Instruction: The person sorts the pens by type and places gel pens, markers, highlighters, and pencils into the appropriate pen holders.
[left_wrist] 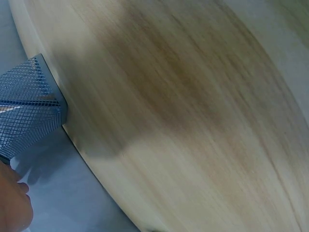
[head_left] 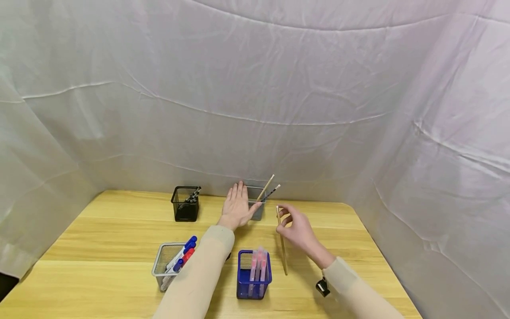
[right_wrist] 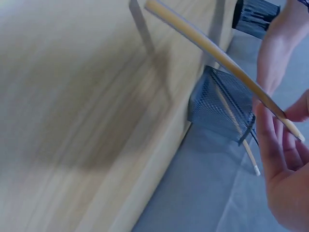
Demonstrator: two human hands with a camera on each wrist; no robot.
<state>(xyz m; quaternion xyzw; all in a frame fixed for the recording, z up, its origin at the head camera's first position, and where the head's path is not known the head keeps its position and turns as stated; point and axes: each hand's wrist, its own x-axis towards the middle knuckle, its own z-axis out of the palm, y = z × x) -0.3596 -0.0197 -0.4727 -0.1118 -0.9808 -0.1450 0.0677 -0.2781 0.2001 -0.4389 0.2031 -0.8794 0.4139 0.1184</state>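
Observation:
My right hand (head_left: 298, 227) pinches a wooden pencil (head_left: 283, 250) near its white-tipped top end, and the pencil slants down over the table. In the right wrist view the thumb and fingers hold that pencil (right_wrist: 212, 48) clearly. My left hand (head_left: 236, 207), fingers straight, lies against the left side of a grey mesh pen holder (head_left: 257, 214) at the table's back edge, its thumb across the front. Two pencils lean out of this holder to the right: a plain wooden one (head_left: 266, 188) and a dark patterned one (head_left: 273, 191). The left wrist view shows only part of the holder (left_wrist: 29, 104).
A black mesh holder (head_left: 186, 213) with dark pens stands at the back left. Nearer, a silver mesh holder (head_left: 160, 261) has blue- and red-capped markers, partly behind my left sleeve. A blue holder (head_left: 247, 290) with pink pens stands front centre. Grey cloth (head_left: 255, 97) hangs behind the table.

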